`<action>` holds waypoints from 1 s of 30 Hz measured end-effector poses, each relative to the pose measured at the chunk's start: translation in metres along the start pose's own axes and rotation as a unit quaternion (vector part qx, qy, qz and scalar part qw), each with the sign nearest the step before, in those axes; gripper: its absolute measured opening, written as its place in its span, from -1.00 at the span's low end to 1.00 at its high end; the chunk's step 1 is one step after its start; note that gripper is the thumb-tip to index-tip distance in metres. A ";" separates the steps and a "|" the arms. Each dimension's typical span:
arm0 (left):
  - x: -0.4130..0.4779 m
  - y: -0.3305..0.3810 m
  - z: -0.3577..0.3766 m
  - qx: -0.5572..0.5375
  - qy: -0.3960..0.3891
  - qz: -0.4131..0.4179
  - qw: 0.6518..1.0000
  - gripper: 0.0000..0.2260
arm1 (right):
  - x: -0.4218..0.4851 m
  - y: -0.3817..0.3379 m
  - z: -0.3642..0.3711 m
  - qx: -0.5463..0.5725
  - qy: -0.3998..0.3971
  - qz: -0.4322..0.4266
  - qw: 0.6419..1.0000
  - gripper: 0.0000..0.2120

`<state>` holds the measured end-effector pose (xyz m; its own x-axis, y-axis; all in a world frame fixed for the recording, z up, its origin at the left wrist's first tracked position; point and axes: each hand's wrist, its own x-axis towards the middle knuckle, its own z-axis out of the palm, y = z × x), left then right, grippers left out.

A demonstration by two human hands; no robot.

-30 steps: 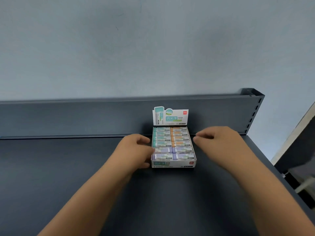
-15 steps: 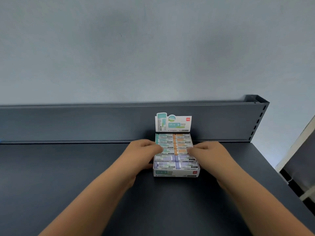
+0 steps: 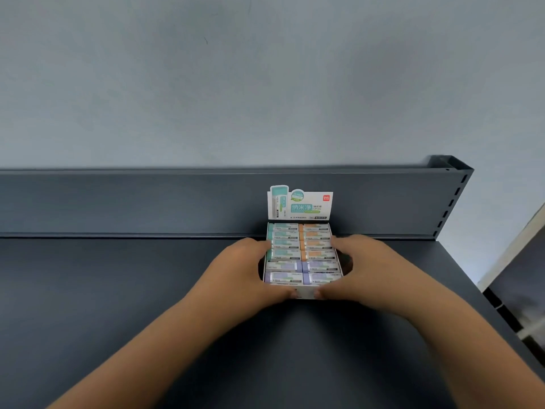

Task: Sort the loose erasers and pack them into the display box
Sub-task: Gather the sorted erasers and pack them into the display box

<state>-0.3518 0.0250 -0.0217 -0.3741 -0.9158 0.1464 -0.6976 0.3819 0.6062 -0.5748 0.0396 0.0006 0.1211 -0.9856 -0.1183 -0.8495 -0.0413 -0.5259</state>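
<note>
White cardboard display box (image 3: pixel 305 292) full of pastel-sleeved erasers (image 3: pixel 303 255), gripped on both sides.
It sits between left hand (image 3: pixel 244 270) and right hand (image 3: pixel 365 270), long axis near-to-far, both thumbs on its near wall.

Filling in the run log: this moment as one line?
phase: erasers sorted by colour in display box | left hand: grips box's left side | right hand: grips right side | box: on dark shelf

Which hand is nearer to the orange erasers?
Right. The right hand grips the box beside the orange erasers; the left hand grips the opposite side, by the green erasers.
</note>
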 end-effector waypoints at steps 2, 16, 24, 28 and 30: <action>0.001 -0.003 0.001 0.031 0.000 0.008 1.000 -0.47 | 0.000 -0.001 0.002 -0.045 0.004 -0.004 0.999 -0.35; 0.023 -0.007 -0.016 0.075 -0.039 0.016 0.996 -0.50 | 0.009 0.006 -0.012 -0.111 0.018 -0.101 0.989 -0.60; 0.020 -0.011 -0.013 0.184 -0.035 0.172 0.967 -0.74 | 0.010 0.011 -0.007 -0.145 0.027 -0.136 0.980 -0.69; 0.015 -0.010 -0.011 0.225 -0.022 0.203 0.953 -0.60 | 0.003 0.011 -0.003 -0.189 0.052 -0.161 0.967 -0.57; 0.012 -0.010 -0.008 0.223 -0.019 0.200 0.954 -0.55 | -0.001 0.012 0.001 -0.195 0.071 -0.156 0.966 -0.50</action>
<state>-0.3451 0.0091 -0.0198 -0.6803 -0.6840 0.2633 -0.6822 0.7222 0.1137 -0.5846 0.0403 -0.0059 0.3550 -0.9263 0.1260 -0.9150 -0.3719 -0.1562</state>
